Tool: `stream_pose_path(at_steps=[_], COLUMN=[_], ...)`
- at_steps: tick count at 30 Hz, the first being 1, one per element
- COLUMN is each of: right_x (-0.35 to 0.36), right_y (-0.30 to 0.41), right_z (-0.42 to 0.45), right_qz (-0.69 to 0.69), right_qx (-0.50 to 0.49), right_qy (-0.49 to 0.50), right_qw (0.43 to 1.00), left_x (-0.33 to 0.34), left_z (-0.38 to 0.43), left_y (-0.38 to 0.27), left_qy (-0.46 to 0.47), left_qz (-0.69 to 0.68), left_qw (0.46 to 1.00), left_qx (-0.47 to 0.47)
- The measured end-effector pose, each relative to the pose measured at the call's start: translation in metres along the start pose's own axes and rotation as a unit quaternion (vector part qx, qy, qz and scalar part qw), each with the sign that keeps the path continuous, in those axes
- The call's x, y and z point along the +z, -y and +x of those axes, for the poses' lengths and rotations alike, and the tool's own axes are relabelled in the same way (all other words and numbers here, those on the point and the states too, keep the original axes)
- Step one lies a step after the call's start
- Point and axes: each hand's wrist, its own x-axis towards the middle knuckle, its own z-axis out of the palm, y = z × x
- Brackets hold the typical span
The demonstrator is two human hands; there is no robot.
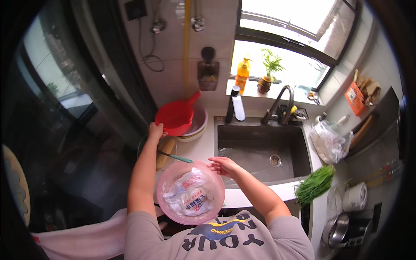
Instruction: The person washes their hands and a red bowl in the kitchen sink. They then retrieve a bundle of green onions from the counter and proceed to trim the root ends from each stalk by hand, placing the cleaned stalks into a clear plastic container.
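Note:
My left hand (156,130) grips the near-left rim of a red plastic water dipper (174,117), whose handle points up and to the right. The dipper overlaps a pale colander (199,123) set in stacked basins by the wall. My right hand (222,166) is beside the sink's left edge, fingers apart and holding nothing. Just below it, a pink translucent basin (218,198) stands close against my body. Inside lies a crumpled white plastic bag (188,193) bearing print. A teal-handled utensil (182,159) rests between the basin and a wooden rolling pin-like piece (165,152).
The dark sink (250,162) with a faucet (286,100) lies ahead right. Green chives (315,183), a clear plastic bag (331,141) and a steel pot (338,230) line the right counter. A yellow soap bottle (242,73) and potted plant (266,83) stand on the sill.

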Motion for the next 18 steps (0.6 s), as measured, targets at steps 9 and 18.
stream_pose_path(at_steps=[9, 18], right_x=[-0.105, -0.168], right_y=[-0.083, -0.172], right_z=[-0.115, -0.177], right_qz=[0.154, 0.25], right_qx=[-0.008, -0.076], right_qy=[-0.186, -0.231], right_qw=[0.97, 0.937], left_x=[0.038, 0.041], left_z=[0.018, 0.079], left_y=[0.006, 0.063], left_qy=[-0.002, 0.068], left_qz=[0.048, 0.022], left_qw=[0.998, 0.996], left_qx=[0.03, -0.059])
